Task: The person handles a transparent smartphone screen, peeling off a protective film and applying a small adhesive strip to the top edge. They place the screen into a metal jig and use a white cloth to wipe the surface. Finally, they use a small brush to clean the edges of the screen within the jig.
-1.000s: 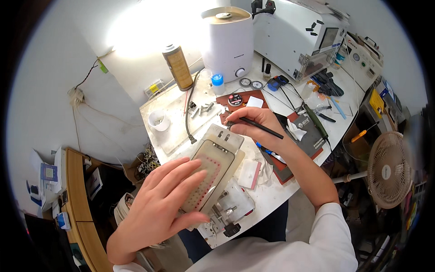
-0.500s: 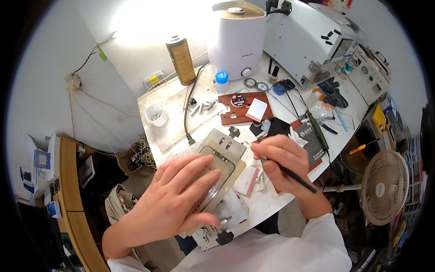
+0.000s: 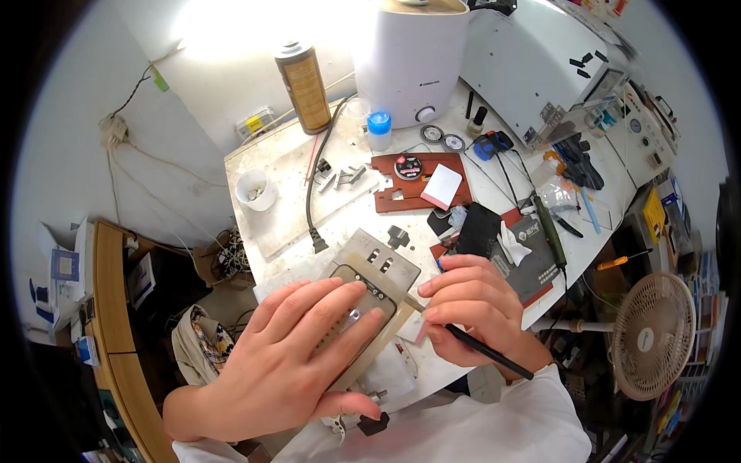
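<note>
My left hand [image 3: 297,347] lies spread across a smartphone-shaped part [image 3: 370,287] with a dark rim. That part rests on a metal clamping fixture [image 3: 384,258] with slots at its far end. My palm and fingers hide much of the part. At its right edge my right hand [image 3: 475,309] is closed around a slim black-handled tool [image 3: 490,352]. The handle points back towards my right sleeve; its tip is hard to make out behind my fingers. Below my left thumb a black clamp knob [image 3: 373,424] sticks out at the table's near edge.
Beyond the fixture are a red-brown work mat [image 3: 397,202], a black phone [image 3: 478,230] and a power cable [image 3: 311,220]. A spray can [image 3: 305,89], white humidifier-like appliance [image 3: 405,69] and white cup [image 3: 255,190] stand farther back. A fan [image 3: 652,336] stands right of the table.
My right hand has moved slightly down and left, closer to the phone-shaped part's edge. My left hand has shifted slightly down, still on the part. The whole view has tilted a little.
</note>
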Tool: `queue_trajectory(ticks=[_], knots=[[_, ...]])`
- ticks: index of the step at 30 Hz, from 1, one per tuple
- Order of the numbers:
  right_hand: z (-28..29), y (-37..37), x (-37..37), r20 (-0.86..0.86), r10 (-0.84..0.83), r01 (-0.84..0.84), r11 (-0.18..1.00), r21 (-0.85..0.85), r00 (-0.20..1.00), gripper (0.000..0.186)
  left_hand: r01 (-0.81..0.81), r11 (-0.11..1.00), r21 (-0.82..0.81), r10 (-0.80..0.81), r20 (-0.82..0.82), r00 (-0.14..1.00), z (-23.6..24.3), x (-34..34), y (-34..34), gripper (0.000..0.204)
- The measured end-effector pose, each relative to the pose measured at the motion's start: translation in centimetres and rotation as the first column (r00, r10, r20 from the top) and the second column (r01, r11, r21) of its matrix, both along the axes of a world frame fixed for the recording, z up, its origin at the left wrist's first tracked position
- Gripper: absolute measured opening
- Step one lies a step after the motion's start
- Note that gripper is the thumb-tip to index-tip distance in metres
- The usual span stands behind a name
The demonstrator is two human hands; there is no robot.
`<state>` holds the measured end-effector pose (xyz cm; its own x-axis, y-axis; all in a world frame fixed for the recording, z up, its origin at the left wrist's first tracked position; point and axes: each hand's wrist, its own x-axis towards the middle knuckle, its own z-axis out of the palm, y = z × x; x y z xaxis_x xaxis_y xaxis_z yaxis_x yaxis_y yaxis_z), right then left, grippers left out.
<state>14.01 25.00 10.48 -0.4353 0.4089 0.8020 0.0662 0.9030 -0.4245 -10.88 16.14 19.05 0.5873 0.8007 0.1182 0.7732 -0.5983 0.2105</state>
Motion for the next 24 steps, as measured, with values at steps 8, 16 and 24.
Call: queue_trajectory(ticks=[8, 16, 24], knots=[[-0.7, -0.4, -0.1, -0.017, 0.005, -0.005, 1.000, 0.014, 1.000, 0.031, 0.008, 0.999, -0.048, -0.007, 0.030, 1.000, -0.6, -0.3, 0.0, 0.084], [-1.1, -0.2, -0.1, -0.003, 0.004, -0.004, 1.000, 0.019, 1.000, 0.031, 0.018, 0.999, -0.041, -0.017, 0.008, 1.000, -0.4, -0.2, 0.2, 0.085], [-1.6, -0.7, -0.3, -0.052, 0.024, -0.020, 0.997, 0.073, 0.998, 0.030, 0.006, 0.998, -0.068, -0.007, -0.008, 1.000, -0.2, -0.3, 0.2, 0.085]])
